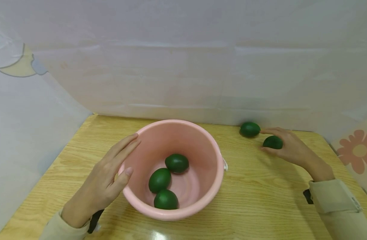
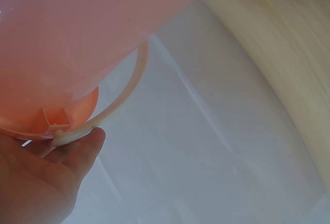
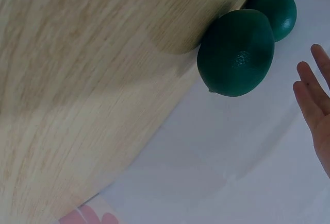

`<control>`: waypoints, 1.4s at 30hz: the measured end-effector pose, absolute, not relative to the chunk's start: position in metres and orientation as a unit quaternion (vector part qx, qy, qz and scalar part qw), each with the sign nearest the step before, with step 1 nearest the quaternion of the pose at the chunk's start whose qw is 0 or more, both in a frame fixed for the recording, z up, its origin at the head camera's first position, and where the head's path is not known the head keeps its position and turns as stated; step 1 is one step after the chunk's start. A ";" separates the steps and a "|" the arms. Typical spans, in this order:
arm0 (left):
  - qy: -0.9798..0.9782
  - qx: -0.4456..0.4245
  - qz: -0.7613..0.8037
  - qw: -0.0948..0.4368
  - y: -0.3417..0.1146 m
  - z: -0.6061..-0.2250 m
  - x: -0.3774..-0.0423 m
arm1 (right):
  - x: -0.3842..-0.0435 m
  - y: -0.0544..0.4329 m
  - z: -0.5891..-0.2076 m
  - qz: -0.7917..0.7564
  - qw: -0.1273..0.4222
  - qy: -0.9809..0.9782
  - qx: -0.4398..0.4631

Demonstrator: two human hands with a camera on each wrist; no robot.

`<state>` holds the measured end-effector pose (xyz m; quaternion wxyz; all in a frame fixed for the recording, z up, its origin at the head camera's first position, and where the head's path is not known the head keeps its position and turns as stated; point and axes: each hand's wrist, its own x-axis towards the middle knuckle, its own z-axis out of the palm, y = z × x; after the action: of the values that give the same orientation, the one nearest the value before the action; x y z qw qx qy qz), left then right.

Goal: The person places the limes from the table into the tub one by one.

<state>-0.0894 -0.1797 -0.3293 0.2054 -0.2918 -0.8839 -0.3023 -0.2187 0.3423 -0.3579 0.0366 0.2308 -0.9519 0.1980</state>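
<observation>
A pink bucket (image 1: 214, 186) stands on the table with several green limes in it, one (image 1: 176, 163) toward the back and another (image 1: 166, 199) near the front wall. My left hand (image 1: 103, 181) rests on the bucket's left rim, fingers extended and thumb over the edge. Seen from the left wrist, its fingers (image 2: 85, 152) lie beside the rim and the pale handle (image 2: 121, 98). At the right, my right hand (image 1: 294, 148) is spread around a lime (image 1: 272, 142); the right wrist view shows its fingers apart from that lime (image 3: 236, 53). Another lime (image 1: 250, 129) lies just beyond the fingertips.
The wooden table (image 1: 249, 200) ends at the back against a pale hanging sheet (image 1: 177, 73). Similar sheets close in both sides, with a moon print (image 1: 19, 65) on the left and a flower print (image 1: 359, 150) on the right. The bucket's white handle end (image 1: 225, 165) sticks out rightward.
</observation>
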 end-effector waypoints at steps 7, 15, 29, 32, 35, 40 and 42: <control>-0.884 -0.291 -0.302 0.207 -0.180 -0.330 -0.089 | -0.222 0.349 -0.363 0.191 0.036 -0.953 0.233; -0.887 -0.286 -0.303 0.200 -0.180 -0.329 -0.089 | -0.225 0.355 -0.367 0.200 0.018 -0.956 0.215; -0.888 -0.286 -0.302 0.197 -0.179 -0.328 -0.088 | -0.228 0.365 -0.374 0.218 0.006 -0.955 0.200; -0.888 -0.286 -0.301 0.198 -0.179 -0.329 -0.089 | -0.228 0.367 -0.376 0.219 0.006 -0.955 0.200; -0.888 -0.286 -0.300 0.197 -0.180 -0.329 -0.089 | -0.229 0.368 -0.378 0.220 0.007 -0.955 0.200; -0.889 -0.284 -0.302 0.195 -0.179 -0.329 -0.089 | -0.232 0.370 -0.380 0.213 -0.014 -0.959 0.184; -0.889 -0.284 -0.301 0.195 -0.179 -0.329 -0.089 | -0.233 0.371 -0.380 0.210 -0.025 -0.961 0.177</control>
<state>-0.0887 -0.1794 -0.3290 0.1953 -0.2839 -0.8890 -0.3015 -0.2330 0.3709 -0.3803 -0.0250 0.1772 -0.9611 0.2103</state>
